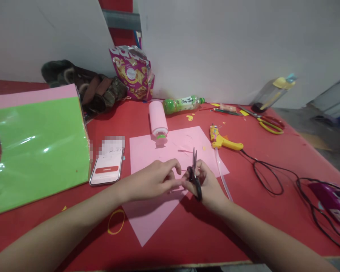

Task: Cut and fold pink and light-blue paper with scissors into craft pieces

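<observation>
My right hand (208, 185) grips a pair of black scissors (194, 172), blades pointing up and away. My left hand (155, 179) is curled just left of them, fingertips pinched on a small pink scrap I can barely make out. Both hands hover over a pink paper sheet (153, 215) lying on the red table (204, 234). A bottle wrapped in pink paper (158, 119) with a green cap lies at the sheet's far edge.
A phone (107, 166) lies left of the sheet beside green and pink paper sheets (36, 151). A yellow glue gun (222, 140) with black cord, a green drink bottle (183, 104), yellow-handled scissors (269, 124), a snack bag (133, 71) and a rubber band (116, 222) are around.
</observation>
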`<state>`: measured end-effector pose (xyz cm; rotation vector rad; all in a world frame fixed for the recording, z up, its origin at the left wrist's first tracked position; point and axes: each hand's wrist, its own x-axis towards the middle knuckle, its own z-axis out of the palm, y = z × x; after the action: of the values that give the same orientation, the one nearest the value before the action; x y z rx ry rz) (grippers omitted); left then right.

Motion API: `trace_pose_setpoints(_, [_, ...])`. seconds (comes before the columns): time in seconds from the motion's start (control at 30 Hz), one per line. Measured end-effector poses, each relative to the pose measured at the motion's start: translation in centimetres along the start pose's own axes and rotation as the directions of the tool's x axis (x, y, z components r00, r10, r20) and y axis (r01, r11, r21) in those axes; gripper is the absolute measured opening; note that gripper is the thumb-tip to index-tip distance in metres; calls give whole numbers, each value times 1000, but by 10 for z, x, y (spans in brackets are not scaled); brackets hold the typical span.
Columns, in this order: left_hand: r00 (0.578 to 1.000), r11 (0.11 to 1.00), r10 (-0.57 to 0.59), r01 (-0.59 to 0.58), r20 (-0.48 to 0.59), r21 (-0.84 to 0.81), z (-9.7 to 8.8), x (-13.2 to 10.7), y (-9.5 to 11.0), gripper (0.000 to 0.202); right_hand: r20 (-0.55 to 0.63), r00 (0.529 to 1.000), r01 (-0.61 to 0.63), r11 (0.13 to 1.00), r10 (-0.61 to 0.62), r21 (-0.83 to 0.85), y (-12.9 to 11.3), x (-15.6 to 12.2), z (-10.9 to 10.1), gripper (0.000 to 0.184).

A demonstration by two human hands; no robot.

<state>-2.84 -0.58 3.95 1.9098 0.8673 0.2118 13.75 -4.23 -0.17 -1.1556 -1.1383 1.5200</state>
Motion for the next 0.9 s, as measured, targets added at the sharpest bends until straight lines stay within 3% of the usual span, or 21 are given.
trace_pose_setpoints(0.13, [987,993,-102,93,-122,-76,-2,5,-8,16,-227,972,75,996,-63,43,1,4,-2,37])
trace_pose_setpoints(0.23, [978,976,-153,128,-143,-174,-4,6,-12,12,-302,947,130,990,-110,48,1,7,-3,35])
trace_pose_setpoints(0.37, [970,952,-197,154,-143,-266,-6,7,-11,14,-302,947,131,990,-107,60,0,7,-2,35])
trace_pose_setpoints(0.53, [949,965,-221,180,-226,-189,-8,9,-7,18,-308,947,122,990,-95,71,2,6,-2,34])
trace_pose_setpoints(0.9, [931,969,-236,204,-278,-140,-8,8,-7,18,-282,957,95,991,-64,97,5,8,-4,37])
